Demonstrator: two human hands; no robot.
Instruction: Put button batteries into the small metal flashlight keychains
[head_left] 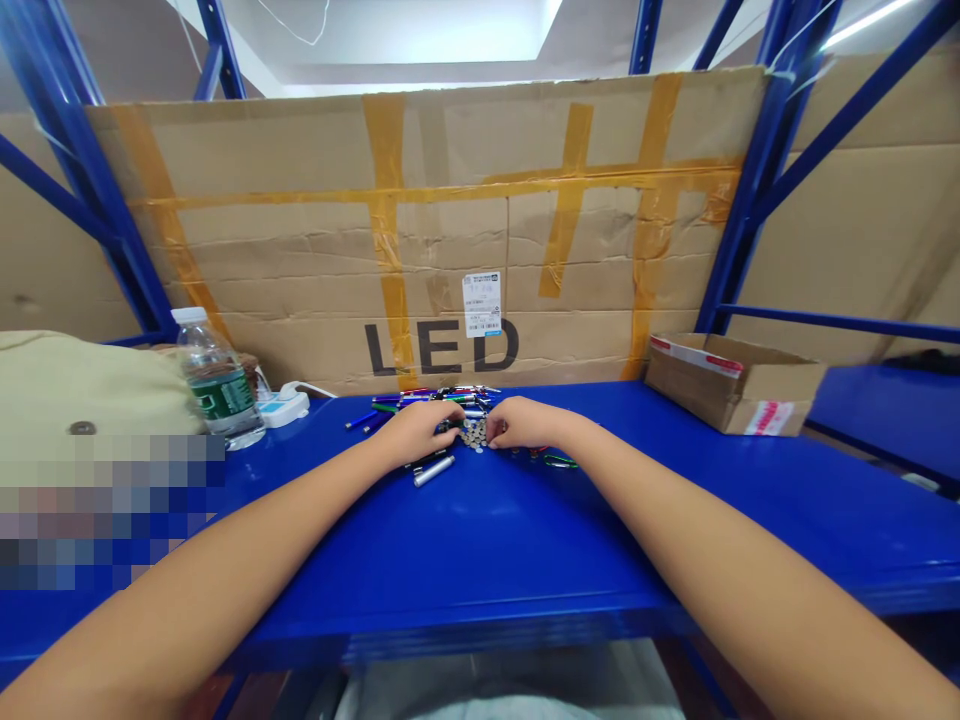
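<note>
We cup our hands at the heap

Our left hand [416, 432] and right hand [525, 422] curve down on either side of the heap [473, 434] of small silver parts, fingertips nearly meeting above it; we can't tell whether either hand grips anything. The heap sits on the blue shelf [480, 560], with pens [442, 398] lying loose just behind it and a metal tube [433, 471] just in front. All of these lie out on the shelf, none in a container so far as we can see. Well right of the heap stands an open carton [731, 385]; we can't make out anything inside it. A water bottle [217, 380] stands well left.
</note>
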